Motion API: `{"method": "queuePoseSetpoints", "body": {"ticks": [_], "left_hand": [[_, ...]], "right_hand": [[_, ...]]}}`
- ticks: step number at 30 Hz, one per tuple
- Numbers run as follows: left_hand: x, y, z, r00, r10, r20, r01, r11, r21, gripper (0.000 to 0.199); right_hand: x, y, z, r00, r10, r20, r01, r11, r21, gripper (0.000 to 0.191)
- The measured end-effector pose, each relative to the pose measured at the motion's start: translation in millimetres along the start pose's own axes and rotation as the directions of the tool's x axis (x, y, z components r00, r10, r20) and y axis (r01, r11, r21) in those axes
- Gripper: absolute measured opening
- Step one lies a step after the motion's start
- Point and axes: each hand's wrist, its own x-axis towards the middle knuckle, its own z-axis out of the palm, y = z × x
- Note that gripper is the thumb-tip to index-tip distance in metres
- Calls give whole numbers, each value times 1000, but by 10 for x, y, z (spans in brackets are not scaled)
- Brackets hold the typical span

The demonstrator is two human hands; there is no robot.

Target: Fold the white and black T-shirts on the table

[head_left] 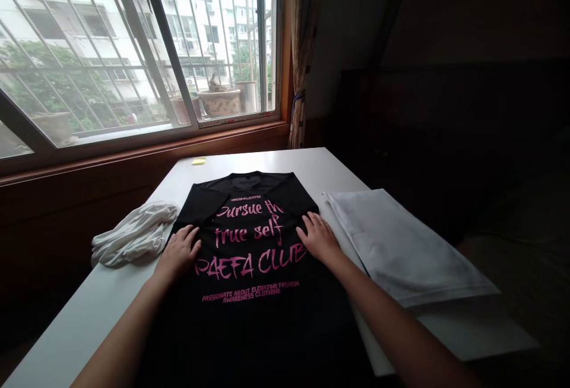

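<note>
A black T-shirt (262, 328) with pink lettering lies spread on a white table (66, 328), its collar toward the window and its lower part running out of view at the bottom. Both sleeves are folded inward over the chest. My left hand (178, 249) rests on the shirt's left edge, fingers stretched and slightly apart. On the opposite edge, my right hand (319, 237) lies flat with its fingers spread, over the end of some lettering. Neither hand grips the cloth.
Crumpled white cloth (136, 233) sits on the table's left side. A flat, folded white garment (409, 245) lies at the right, reaching the table edge. Near the far edge is a yellow sticky note (198, 161). Beyond stand a barred window and a curtain (299, 55).
</note>
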Motion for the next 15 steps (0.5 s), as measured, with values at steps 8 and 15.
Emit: {"method": "queuePoseSetpoints", "body": {"ticks": [8,15], "left_hand": [[181,-67,80,994,-45,101,42,999,32,59],[537,-118,191,978,-126,167,109,988,107,63]], "right_hand": [[333,56,86,997,39,68,-40,999,4,67],[690,97,139,993,70,95,-71,997,1,66]]}}
